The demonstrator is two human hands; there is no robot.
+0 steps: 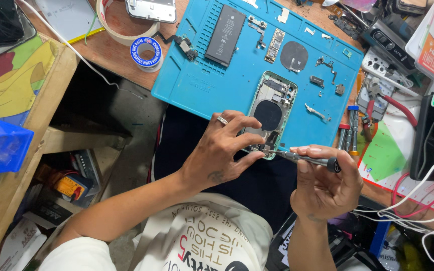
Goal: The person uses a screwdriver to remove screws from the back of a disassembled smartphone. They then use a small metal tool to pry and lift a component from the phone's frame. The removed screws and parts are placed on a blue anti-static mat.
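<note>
Single head-worn view, looking steeply down from above the person's chest onto the blue work mat (202, 85). Close range. Mat sits upper centre; desk edge and floor left of it, clutter right of it.

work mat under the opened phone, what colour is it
Bright blue work mat, seen best in the head view.

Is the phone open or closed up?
Open. The phone shell lies without a screen, insides showing, and its black battery sits apart on the blue mat.
</note>
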